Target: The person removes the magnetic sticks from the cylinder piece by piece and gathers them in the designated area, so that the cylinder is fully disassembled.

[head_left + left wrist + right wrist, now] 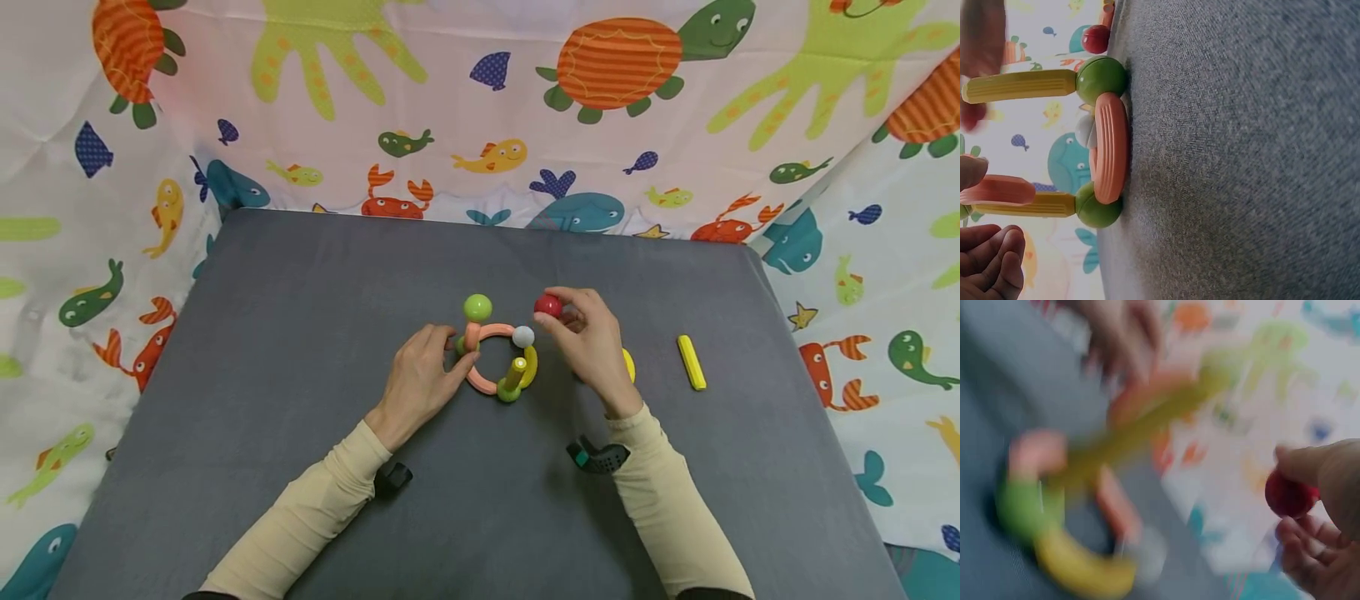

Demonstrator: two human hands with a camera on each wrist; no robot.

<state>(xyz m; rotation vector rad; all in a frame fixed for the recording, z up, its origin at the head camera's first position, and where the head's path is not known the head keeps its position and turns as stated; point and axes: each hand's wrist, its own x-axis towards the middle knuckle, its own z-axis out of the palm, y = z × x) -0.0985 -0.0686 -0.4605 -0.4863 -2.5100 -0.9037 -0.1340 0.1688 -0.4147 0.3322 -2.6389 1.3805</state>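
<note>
A toy of coloured balls and rods stands on the table, its ring made of pink curved bars (483,382), a yellow curved bar (529,367) and a white ball (523,337). Yellow rods (1022,86) rise from two green balls (1099,205) at its base, and a light green ball (477,307) tops the far one. At the left side, my left hand (423,375) pinches a raised pink curved bar (1004,189), thumb against it. My right hand (592,346) pinches a red ball (548,305) between thumb and fingers, just right of the toy.
A loose yellow rod (692,362) lies to the right. Part of a yellow piece (628,365) shows beside my right wrist. Another red ball (1095,39) lies beyond the toy in the left wrist view. Patterned cloth (450,125) hangs behind the grey table (337,275).
</note>
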